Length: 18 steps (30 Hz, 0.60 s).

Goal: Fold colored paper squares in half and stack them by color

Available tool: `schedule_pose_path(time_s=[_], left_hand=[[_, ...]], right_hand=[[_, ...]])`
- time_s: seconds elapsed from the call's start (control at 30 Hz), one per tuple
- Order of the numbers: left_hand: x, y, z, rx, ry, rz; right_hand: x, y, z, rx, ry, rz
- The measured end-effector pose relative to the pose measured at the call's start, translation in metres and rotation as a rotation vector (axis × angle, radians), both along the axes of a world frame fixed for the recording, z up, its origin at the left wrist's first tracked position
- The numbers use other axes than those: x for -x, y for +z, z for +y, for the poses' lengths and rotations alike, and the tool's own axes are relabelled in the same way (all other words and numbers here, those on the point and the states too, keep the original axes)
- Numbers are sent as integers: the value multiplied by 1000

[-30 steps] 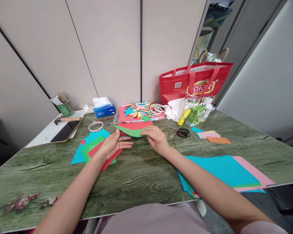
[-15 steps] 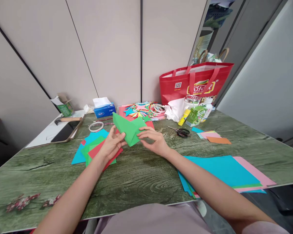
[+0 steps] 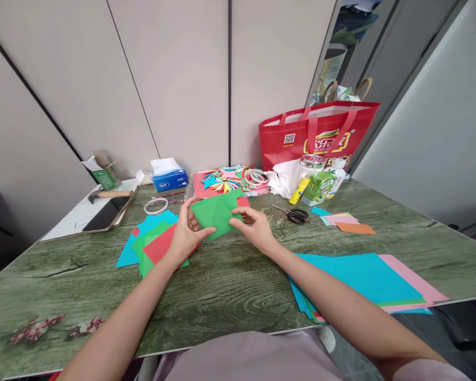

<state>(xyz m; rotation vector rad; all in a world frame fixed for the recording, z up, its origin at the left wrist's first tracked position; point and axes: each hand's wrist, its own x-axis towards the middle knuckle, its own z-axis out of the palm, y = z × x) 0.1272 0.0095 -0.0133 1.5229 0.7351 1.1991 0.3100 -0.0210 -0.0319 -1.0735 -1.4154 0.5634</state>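
Head view: pinching a green paper sheet [image 3: 218, 211] with the grip of both left hand [image 3: 185, 228] and right hand [image 3: 257, 228], above the counter [image 3: 230, 291]. Best to line up edges before pressing any crease, with light thumbs. Posed with forearms angled inward, thumbs on the sheet's near face.

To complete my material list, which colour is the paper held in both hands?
The held paper is green; the head view shows it best.
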Motion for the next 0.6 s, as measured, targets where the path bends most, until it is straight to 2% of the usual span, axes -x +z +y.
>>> schedule_pose_path(time_s=[0.1,0.17,0.33,0.5,0.6], left_hand=[[-3,2,-5,29,18,34],[-4,3,-8,92,-13,15],[-2,3,-7,217,-131,-76],[0,-2,-2,209,25,-33],[0,-2,-2,197,87,3]], right_hand=[[0,-6,3,-24,-41,15],[-1,-8,5,-16,-52,41],[-1,-9,8,-9,92,198],[2,-8,7,3,247,304],[3,-6,5,43,230,312]])
